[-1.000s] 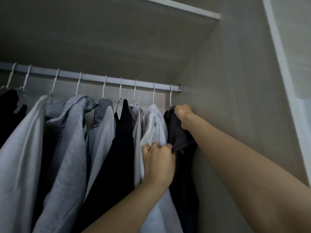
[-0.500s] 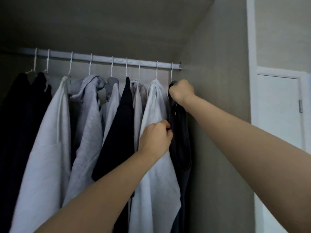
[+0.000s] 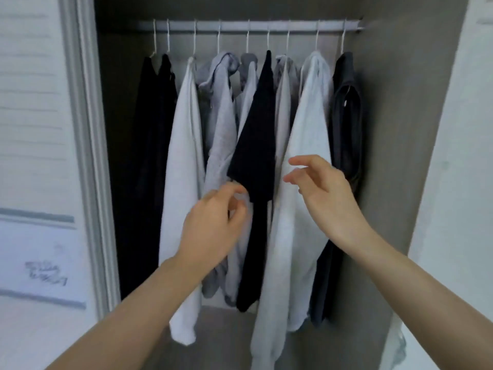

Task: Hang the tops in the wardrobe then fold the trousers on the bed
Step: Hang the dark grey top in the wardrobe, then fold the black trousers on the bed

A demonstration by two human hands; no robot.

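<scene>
Several tops hang on white hangers from the wardrobe rail (image 3: 256,25). The dark top (image 3: 346,116) hangs at the far right end, beside a white top (image 3: 306,145). A black top (image 3: 257,134) hangs in the middle. My left hand (image 3: 213,222) is in front of the clothes with loosely curled fingers and holds nothing. My right hand (image 3: 322,193) hovers before the white top, fingers relaxed and spread, holding nothing. No trousers or bed are in view.
The wardrobe's right inner wall (image 3: 400,156) stands close to the dark top. A white door frame (image 3: 88,156) borders the left side, with a pale wall (image 3: 32,156) beyond it. The wardrobe floor (image 3: 221,332) shows below the hems.
Both hands have let go of the dark top and drawn back and down from the rail. The view has pulled back, so the whole row of clothes shows.
</scene>
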